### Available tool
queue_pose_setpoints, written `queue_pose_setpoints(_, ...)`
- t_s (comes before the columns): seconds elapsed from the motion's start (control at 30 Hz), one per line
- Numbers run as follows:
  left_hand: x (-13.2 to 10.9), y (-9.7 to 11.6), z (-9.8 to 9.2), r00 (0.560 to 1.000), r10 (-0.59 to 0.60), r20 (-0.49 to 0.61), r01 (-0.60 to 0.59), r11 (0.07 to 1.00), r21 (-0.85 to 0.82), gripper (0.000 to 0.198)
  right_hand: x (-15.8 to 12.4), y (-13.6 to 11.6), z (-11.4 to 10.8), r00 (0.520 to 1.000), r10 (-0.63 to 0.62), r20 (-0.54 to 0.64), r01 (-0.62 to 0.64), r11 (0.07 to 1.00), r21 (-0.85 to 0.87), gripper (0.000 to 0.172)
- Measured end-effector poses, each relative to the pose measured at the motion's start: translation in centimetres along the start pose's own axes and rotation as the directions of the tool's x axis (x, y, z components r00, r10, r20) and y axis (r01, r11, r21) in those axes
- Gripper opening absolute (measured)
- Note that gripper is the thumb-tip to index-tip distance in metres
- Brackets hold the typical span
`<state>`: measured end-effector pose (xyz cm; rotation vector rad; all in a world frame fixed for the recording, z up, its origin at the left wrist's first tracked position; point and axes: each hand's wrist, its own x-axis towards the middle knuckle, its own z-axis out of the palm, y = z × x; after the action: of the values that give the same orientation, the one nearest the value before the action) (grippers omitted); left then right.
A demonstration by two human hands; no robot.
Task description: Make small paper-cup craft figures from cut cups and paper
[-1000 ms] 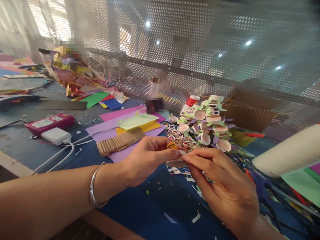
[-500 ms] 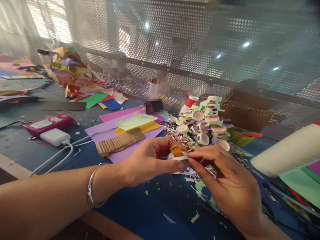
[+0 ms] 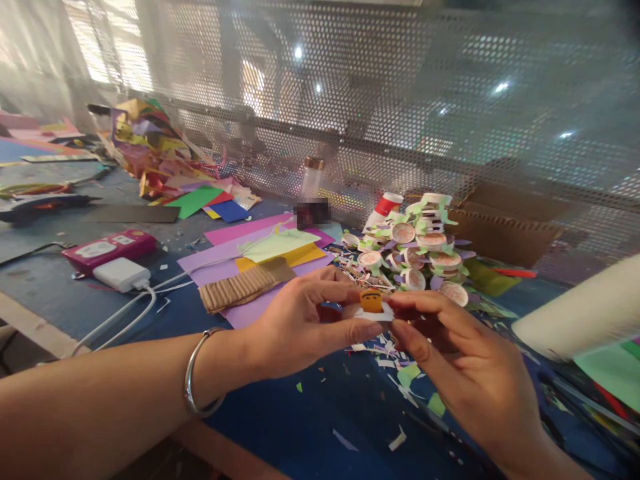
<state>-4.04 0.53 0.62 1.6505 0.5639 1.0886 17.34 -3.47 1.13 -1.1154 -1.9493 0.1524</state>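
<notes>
Between thumb and fingers, my left hand (image 3: 305, 317) holds a small white paper craft piece (image 3: 385, 313) with an orange paper cutout (image 3: 371, 301) standing up from it. Dark marks like a face show on the cutout. My right hand (image 3: 465, 363) has its thumb and index fingertips at the right edge of the same piece, closed around it. Behind the hands rises a heap of white paper-cup bases (image 3: 420, 247) with green and purple paper bits and reddish print. The underside of the held piece is hidden by my fingers.
Paper scraps (image 3: 385, 357) litter the blue table (image 3: 280, 413). Purple sheets (image 3: 240, 310) and corrugated cardboard (image 3: 245, 287) lie left of the hands. Further left are a magenta box (image 3: 110, 252), a white charger (image 3: 121, 273) and cables. A white roll (image 3: 580, 313) and brown carton (image 3: 505, 233) stand right.
Both hands and the held piece have shifted slightly right in view. The orange cutout now faces me more squarely. The whole scene has also moved a little rightward.
</notes>
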Motion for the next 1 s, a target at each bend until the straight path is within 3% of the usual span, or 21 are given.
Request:
queue_pose_setpoints(0.13, 0.1, 0.2, 0.0, 1.0, 0.009, 0.016, -0.009, 1.0, 0.03, 0.02, 0.1, 0.2, -0.3, 0.996, 0.061, 0.065, -0.066, 0.995, 0.078, 0.014)
queue_pose_setpoints(0.33, 0.5, -0.5, -0.2, 0.978, -0.175, 0.113, 0.188, 0.976, -0.114, 0.03, 0.4, 0.4, -0.3, 0.983, 0.154, 0.097, -0.166, 0.977, 0.13, 0.016)
queue_pose_setpoints(0.5, 1.0, -1.1, -0.2, 0.964, -0.265, 0.03, 0.263, 0.929, -0.262, 0.03, 0.7, 0.4, -0.3, 0.965, 0.233, 0.121, -0.25, 0.957, 0.147, 0.024)
queue_pose_setpoints(0.6, 1.4, -1.1, -0.4, 0.951, -0.305, -0.043, 0.266, 0.882, -0.389, 0.03, 0.8, 0.4, -0.1, 0.953, 0.268, 0.143, -0.29, 0.943, 0.166, 0.028)
queue_pose_setpoints(0.77, 1.6, -1.1, -0.9, 0.935, -0.333, -0.125, 0.248, 0.862, -0.442, 0.033, 0.7, 0.8, 0.5, 0.931, 0.324, 0.171, -0.349, 0.926, 0.146, 0.028)
queue_pose_setpoints(1.0, 1.5, -1.2, -0.5, 0.938, -0.345, 0.023, 0.321, 0.843, -0.431, 0.034, 0.4, 1.5, 0.5, 0.916, 0.358, 0.18, -0.387, 0.907, 0.167, 0.031)
